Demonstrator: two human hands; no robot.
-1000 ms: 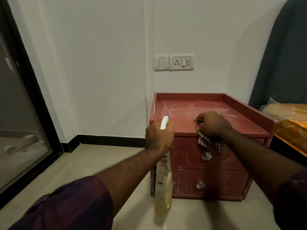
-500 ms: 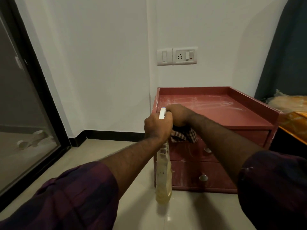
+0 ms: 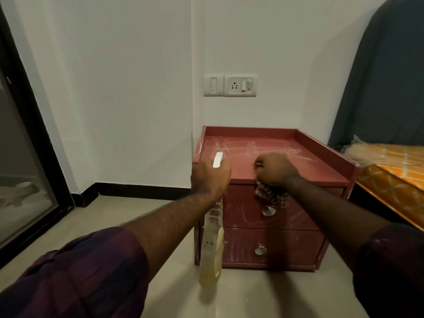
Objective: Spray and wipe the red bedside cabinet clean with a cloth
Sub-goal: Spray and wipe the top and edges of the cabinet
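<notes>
The red bedside cabinet (image 3: 321,157) stands against the white wall, its raised-rim top streaked with white smears. It has two drawers with round metal knobs. My right hand (image 3: 274,168) grips a checked cloth (image 3: 270,196) at the front edge of the top; the cloth hangs over the upper drawer. My left hand (image 3: 210,177) holds a spray bottle (image 3: 211,251) by its white trigger head, just off the cabinet's front left corner. The bottle hangs down with yellowish liquid inside.
A bed with an orange patterned cover (image 3: 394,177) lies close on the right, a dark curtain (image 3: 385,76) behind it. A switch and socket plate (image 3: 230,85) sits on the wall above the cabinet. A black-framed glass door (image 3: 27,161) is on the left. Beige floor tiles surround the cabinet.
My right hand slid with the cloth from the top's front left corner back toward the middle of the front edge. The left hand and bottle stayed about where they were.
</notes>
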